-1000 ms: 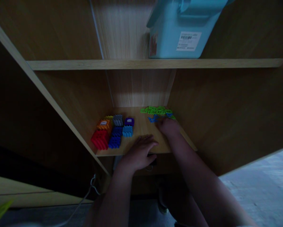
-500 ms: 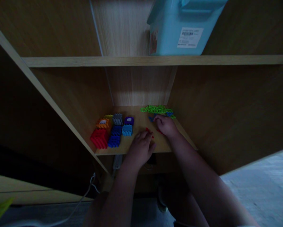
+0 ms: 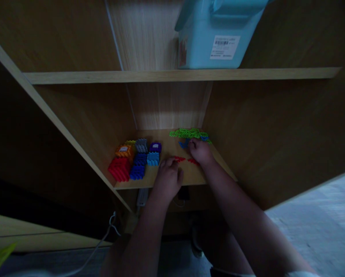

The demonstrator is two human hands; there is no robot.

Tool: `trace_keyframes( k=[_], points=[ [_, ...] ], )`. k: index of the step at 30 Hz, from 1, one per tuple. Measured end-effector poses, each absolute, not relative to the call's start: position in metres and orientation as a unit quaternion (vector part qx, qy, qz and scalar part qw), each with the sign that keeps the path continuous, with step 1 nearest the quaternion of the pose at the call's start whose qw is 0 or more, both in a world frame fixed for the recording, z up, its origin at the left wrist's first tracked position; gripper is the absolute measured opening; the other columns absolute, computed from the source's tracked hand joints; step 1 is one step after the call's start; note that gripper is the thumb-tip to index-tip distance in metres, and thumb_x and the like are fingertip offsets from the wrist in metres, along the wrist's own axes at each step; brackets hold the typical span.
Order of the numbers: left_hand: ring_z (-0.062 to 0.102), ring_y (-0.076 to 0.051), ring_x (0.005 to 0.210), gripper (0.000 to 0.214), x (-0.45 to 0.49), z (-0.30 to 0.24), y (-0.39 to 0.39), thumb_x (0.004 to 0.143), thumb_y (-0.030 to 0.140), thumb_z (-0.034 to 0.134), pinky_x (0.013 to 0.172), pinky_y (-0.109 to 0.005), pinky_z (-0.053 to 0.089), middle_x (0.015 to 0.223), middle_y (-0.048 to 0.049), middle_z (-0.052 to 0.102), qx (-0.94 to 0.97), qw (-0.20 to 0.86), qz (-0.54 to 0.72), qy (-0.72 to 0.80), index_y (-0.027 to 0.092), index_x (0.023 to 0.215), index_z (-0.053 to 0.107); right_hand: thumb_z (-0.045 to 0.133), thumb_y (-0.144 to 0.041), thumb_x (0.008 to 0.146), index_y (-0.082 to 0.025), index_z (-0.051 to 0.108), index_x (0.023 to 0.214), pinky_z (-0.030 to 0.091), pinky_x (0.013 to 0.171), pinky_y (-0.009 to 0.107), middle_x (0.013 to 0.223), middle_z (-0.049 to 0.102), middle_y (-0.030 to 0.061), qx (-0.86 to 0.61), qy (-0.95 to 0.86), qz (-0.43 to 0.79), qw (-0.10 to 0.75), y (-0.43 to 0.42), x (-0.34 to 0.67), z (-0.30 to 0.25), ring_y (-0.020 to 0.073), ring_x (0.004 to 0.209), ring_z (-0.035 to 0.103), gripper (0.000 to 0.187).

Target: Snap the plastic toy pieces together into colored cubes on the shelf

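My left hand (image 3: 168,177) rests on the front of the lower wooden shelf (image 3: 189,175), fingers curled, fingertips touching a flat red toothed piece (image 3: 178,158). My right hand (image 3: 200,151) lies further back on the shelf, fingers bent over a blue flat piece (image 3: 184,144); another red piece (image 3: 193,161) shows beside its wrist. A pile of green flat pieces (image 3: 188,133) lies just behind that hand. What the right fingers grip is hidden.
Stacks of toothed blocks, red (image 3: 119,169), dark blue (image 3: 138,168), light blue (image 3: 153,158), orange (image 3: 124,150), grey (image 3: 141,145) and purple (image 3: 155,147), sit at the shelf's left. A light blue plastic box (image 3: 215,34) stands on the upper shelf (image 3: 172,75). A cable (image 3: 103,240) hangs below.
My left hand has drawn back and left, uncovering red pieces on the shelf. My right hand has shifted slightly left and back toward the blue piece.
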State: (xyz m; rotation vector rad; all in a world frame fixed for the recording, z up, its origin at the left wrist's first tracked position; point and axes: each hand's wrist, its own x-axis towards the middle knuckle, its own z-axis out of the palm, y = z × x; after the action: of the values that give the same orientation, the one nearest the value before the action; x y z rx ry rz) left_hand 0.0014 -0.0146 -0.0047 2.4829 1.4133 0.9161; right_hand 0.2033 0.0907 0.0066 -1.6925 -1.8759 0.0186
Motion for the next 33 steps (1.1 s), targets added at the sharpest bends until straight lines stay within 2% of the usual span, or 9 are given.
trace_keyframes(
  k=[5, 11, 16, 19, 24, 27, 30, 33],
  points=[
    [0.061, -0.033, 0.13, 0.028, 0.003, -0.006, -0.013, 0.102, 0.024, 0.059, 0.118, -0.052, 0.048, 0.135, -0.0182, 0.066, 0.82, 0.06, 0.281, 0.495, 0.013, 0.126, 0.067, 0.042, -0.022, 0.103, -0.018, 0.077, 0.099, 0.045, 0.074, 0.028, 0.093, 0.081, 0.0102, -0.643, -0.695, -0.01, 0.321, 0.088, 0.205, 0.008, 0.022, 0.083, 0.071, 0.035],
    [0.061, -0.035, 0.129, 0.031, 0.007, -0.011, -0.013, 0.103, 0.027, 0.058, 0.115, -0.053, 0.05, 0.133, -0.0185, 0.068, 0.808, 0.016, 0.281, 0.518, 0.014, 0.13, 0.067, 0.047, -0.025, 0.1, -0.02, 0.078, 0.086, 0.043, 0.07, 0.028, 0.085, 0.08, 0.0065, -0.632, -0.708, -0.006, 0.316, 0.085, 0.204, 0.007, 0.0199, 0.077, 0.069, 0.034],
    [0.06, -0.039, 0.129, 0.036, 0.009, -0.008, -0.017, 0.102, 0.031, 0.062, 0.111, -0.055, 0.053, 0.134, -0.0201, 0.066, 0.797, 0.009, 0.273, 0.539, 0.013, 0.132, 0.068, 0.044, -0.025, 0.101, -0.016, 0.08, 0.089, 0.044, 0.069, 0.032, 0.088, 0.08, 0.0156, -0.684, -0.65, -0.025, 0.33, 0.088, 0.211, 0.006, 0.0256, 0.079, 0.072, 0.039],
    [0.058, -0.039, 0.133, 0.037, 0.009, -0.005, -0.018, 0.102, 0.031, 0.063, 0.114, -0.058, 0.051, 0.141, -0.0201, 0.064, 0.799, 0.015, 0.281, 0.531, 0.014, 0.135, 0.068, 0.048, -0.023, 0.098, -0.015, 0.08, 0.087, 0.045, 0.071, 0.033, 0.087, 0.08, 0.0173, -0.694, -0.638, -0.013, 0.333, 0.092, 0.214, 0.004, 0.0271, 0.079, 0.072, 0.035],
    [0.051, -0.033, 0.146, 0.041, 0.016, -0.008, -0.023, 0.105, 0.029, 0.06, 0.127, -0.055, 0.039, 0.158, -0.012, 0.059, 0.858, 0.028, 0.283, 0.428, 0.019, 0.144, 0.063, 0.049, -0.022, 0.095, -0.019, 0.074, 0.076, 0.046, 0.068, 0.03, 0.078, 0.078, 0.0103, -0.646, -0.674, 0.055, 0.354, 0.098, 0.21, -0.004, 0.0225, 0.072, 0.07, 0.031],
    [0.048, -0.033, 0.152, 0.052, 0.023, -0.012, -0.027, 0.106, 0.035, 0.061, 0.13, -0.057, 0.034, 0.165, -0.0123, 0.053, 0.873, 0.038, 0.274, 0.401, 0.02, 0.155, 0.054, 0.042, -0.024, 0.098, -0.022, 0.07, 0.077, 0.046, 0.062, 0.027, 0.065, 0.072, 0.0025, -0.605, -0.693, 0.114, 0.375, 0.1, 0.207, -0.009, 0.018, 0.06, 0.066, 0.035],
    [0.053, -0.034, 0.144, 0.057, 0.028, -0.011, -0.03, 0.104, 0.041, 0.066, 0.127, -0.058, 0.036, 0.153, -0.0128, 0.062, 0.871, 0.043, 0.274, 0.405, 0.021, 0.155, 0.053, 0.041, -0.028, 0.098, -0.023, 0.069, 0.08, 0.046, 0.061, 0.026, 0.065, 0.071, -0.0002, -0.576, -0.698, 0.147, 0.4, 0.1, 0.208, -0.011, 0.0165, 0.057, 0.065, 0.034],
    [0.06, -0.034, 0.127, 0.055, 0.026, -0.005, -0.031, 0.097, 0.049, 0.075, 0.114, -0.053, 0.048, 0.135, -0.012, 0.068, 0.871, 0.053, 0.273, 0.404, 0.023, 0.144, 0.063, 0.043, -0.029, 0.096, -0.023, 0.069, 0.08, 0.046, 0.065, 0.027, 0.07, 0.072, 0.0011, -0.561, -0.694, 0.155, 0.424, 0.099, 0.21, -0.009, 0.0175, 0.063, 0.065, 0.031]
  ],
)
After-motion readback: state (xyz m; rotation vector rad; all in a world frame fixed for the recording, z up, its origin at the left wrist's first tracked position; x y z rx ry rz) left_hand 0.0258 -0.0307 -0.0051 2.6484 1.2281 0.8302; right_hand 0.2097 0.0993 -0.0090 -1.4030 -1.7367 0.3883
